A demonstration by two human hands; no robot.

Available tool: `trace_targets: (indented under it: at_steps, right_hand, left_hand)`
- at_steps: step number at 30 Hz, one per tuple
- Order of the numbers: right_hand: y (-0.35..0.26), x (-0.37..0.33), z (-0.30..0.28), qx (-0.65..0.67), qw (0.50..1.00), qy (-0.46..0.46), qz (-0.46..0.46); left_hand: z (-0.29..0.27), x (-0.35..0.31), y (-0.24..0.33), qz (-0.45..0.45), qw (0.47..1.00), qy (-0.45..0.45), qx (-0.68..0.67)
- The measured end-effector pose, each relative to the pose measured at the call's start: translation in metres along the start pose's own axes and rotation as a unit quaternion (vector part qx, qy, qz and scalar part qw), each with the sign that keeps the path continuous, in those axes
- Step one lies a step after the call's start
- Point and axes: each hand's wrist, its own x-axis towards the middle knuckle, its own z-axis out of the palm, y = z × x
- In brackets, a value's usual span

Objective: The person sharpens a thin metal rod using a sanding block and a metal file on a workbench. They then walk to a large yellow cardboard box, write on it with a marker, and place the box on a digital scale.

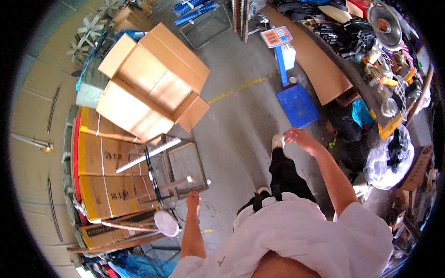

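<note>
My right hand is out in front of me over the floor, empty, with its fingers loosely bent and apart. The nearest things to it are my light shoe and, farther off, a platform scale with a blue plate. Its display head sits on a blue post. My left hand hangs low beside a metal frame stand, apart from it as far as I can see. Its fingers are foreshortened and mostly hidden. A large open cardboard box rests ahead on the left.
Closed cartons with straps are stacked along the left, near a round pale disc. On the right, a bench holds heaped parts and a fan-like round grille. A plastic bag and a flat cardboard sheet are there too.
</note>
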Motion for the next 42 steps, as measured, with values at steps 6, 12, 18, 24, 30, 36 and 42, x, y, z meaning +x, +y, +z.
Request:
trace_targets:
  at_steps: [6,12,18,24,30,36,42]
  right_hand:
    - [0.017,0.193,-0.138,0.277,0.951,0.102,0.096]
    - [0.031,0.359,-0.220,0.362,0.899,0.194,0.151]
    - [0.042,0.515,-0.290,0.436,0.838,0.260,0.201]
    - [0.115,0.631,-0.313,0.499,0.738,0.387,0.239]
    - [0.124,0.700,-0.292,0.685,0.480,0.529,0.144]
    - [0.095,0.710,-0.289,0.587,0.424,0.654,0.217]
    - [0.046,0.679,-0.281,0.510,0.371,0.704,0.327]
  left_hand:
    - [0.029,0.166,0.235,0.058,0.998,-0.028,-0.023]
    - [0.050,0.216,0.316,0.005,0.925,-0.315,0.212]
    - [0.039,0.327,0.331,-0.073,0.921,-0.285,0.254]
    - [0.024,0.537,0.424,-0.135,0.868,-0.413,0.242]
    - [0.049,0.797,0.644,-0.190,0.928,-0.301,0.112]
    - [0.072,0.919,0.705,-0.126,0.894,-0.365,0.227]
    - [0.120,0.930,0.720,-0.058,0.807,-0.530,0.254]
